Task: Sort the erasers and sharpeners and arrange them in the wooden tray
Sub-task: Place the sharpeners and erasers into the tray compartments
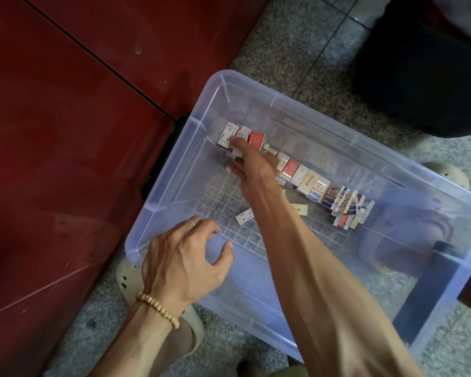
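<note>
The right hand (252,170) reaches deep into the clear plastic bin (430,191), fingers pinching boxed erasers (305,176) at the far-left end of the row along its far wall, likely to gather them. The left hand (185,257) hovers loosely curled, holding nothing, over the bin's near rim. A loose eraser (244,215) lies mid-bin. No wooden tray shows.

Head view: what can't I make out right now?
- Wooden tray: not in frame.
- Boxes under the right hand: hidden by its fingers; grip unclear.
- Print on the row of small boxes: too small.
- Clear bin near corner: hidden by the right forearm.
</note>
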Demonstrator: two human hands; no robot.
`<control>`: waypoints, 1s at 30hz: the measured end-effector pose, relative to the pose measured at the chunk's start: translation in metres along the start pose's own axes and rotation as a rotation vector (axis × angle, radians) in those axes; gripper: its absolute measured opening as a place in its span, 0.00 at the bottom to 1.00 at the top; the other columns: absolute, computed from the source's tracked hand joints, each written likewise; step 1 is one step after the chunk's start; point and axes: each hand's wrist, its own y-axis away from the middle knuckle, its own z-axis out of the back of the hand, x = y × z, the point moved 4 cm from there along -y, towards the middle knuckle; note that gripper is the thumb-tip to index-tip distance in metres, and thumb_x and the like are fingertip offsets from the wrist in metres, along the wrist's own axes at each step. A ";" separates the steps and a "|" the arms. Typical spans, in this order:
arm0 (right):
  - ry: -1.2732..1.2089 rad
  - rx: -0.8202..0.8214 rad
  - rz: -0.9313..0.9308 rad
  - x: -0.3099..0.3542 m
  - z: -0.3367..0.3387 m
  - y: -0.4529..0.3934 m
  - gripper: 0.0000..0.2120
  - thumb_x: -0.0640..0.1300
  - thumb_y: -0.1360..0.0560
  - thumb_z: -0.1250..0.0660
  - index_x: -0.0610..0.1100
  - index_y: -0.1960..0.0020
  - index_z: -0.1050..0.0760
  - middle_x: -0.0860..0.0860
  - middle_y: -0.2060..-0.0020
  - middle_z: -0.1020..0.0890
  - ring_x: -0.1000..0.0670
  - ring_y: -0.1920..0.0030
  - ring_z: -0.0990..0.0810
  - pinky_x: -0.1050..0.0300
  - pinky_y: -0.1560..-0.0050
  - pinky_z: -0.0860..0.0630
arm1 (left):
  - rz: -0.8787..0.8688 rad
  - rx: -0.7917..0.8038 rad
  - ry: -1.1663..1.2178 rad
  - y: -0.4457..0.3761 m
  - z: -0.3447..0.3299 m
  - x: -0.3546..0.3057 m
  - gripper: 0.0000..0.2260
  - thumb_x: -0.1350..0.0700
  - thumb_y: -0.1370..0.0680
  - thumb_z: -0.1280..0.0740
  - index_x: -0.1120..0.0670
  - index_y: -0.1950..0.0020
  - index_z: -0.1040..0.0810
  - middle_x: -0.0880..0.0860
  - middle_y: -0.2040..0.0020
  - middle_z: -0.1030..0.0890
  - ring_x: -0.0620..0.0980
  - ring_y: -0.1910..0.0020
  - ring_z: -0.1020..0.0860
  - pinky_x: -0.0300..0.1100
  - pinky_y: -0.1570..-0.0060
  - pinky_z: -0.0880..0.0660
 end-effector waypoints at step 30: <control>0.001 0.308 0.013 0.020 0.023 0.027 0.07 0.29 0.25 0.34 0.39 0.54 0.22 0.44 0.61 0.18 0.49 0.60 0.21 0.59 0.63 0.24 | -0.017 -0.063 0.039 0.000 0.003 0.001 0.13 0.43 0.30 0.36 0.51 0.58 0.20 0.46 0.64 0.19 0.47 0.68 0.20 0.45 0.74 0.24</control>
